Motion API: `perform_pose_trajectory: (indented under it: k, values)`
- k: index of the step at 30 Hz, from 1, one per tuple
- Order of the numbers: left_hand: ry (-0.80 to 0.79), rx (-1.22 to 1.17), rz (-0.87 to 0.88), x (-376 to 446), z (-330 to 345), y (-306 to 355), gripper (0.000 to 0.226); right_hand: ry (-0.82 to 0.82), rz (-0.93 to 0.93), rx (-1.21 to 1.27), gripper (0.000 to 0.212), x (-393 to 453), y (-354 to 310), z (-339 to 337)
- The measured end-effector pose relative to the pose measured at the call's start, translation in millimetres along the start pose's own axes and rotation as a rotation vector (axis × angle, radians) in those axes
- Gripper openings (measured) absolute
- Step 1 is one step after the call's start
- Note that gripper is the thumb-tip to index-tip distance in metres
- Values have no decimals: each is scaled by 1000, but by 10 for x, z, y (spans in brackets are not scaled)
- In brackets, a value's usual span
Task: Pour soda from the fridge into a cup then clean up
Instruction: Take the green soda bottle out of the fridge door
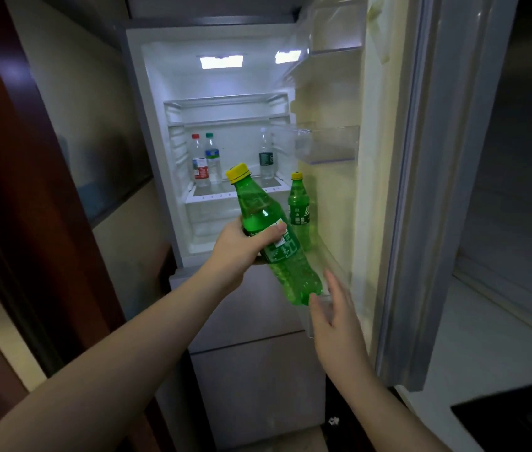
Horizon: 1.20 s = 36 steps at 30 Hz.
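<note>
Before an open fridge [160,132] with its interior lit, a person's two bare arms reach forward. Their left hand [238,247] grips a green soda bottle [271,236] around its labelled middle, fingers and thumb curled round it. This bottle has a yellow cap [238,173] and is tilted, cap up and to the left, base down and to the right, held in the air just in front of the lowest shelf of the open fridge door [388,190]. Their right hand [333,318] is just below and to the right of the bottle's base, fingers straight and loosely spread, holding nothing; whether a fingertip touches the bottle cannot be told. It is close against the clear front wall of the lowest door shelf [339,265].

A second green soda bottle [299,207], also yellow-capped, stands upright in that door shelf towards its inner end. Inside the fridge, on the bottom shelf, three clear water bottles stand upright: one with a red cap [200,164] and one with a green cap [212,161] side by side near the left wall, and a third with a dark label [266,158] near the right wall. Two clear door bins [326,145] higher up show nothing inside.
</note>
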<state>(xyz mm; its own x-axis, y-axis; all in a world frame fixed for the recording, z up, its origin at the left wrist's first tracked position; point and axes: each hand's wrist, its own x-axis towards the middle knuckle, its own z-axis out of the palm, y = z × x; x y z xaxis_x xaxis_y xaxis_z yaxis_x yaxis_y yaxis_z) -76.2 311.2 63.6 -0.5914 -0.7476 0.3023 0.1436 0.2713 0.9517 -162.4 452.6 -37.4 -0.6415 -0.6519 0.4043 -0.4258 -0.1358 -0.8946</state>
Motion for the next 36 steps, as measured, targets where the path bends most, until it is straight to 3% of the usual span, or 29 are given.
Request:
perform_pose_trajectory:
  k: [4,10,22,36]
  values:
    - [-82,29,31,-193,-146,109,29,-9,293,518,29,-120,-92,216]
    - [-169,112,115,-415,-243,186,64,79,405,773,30,-381,-219,332]
    - [-433,72,238,-963,395,237,69,294,458,765,30,-1198,-253,-268]
    - [-807,59,374,-2327,2401,849,54,709,373,686,31,-2722,-441,-2097]
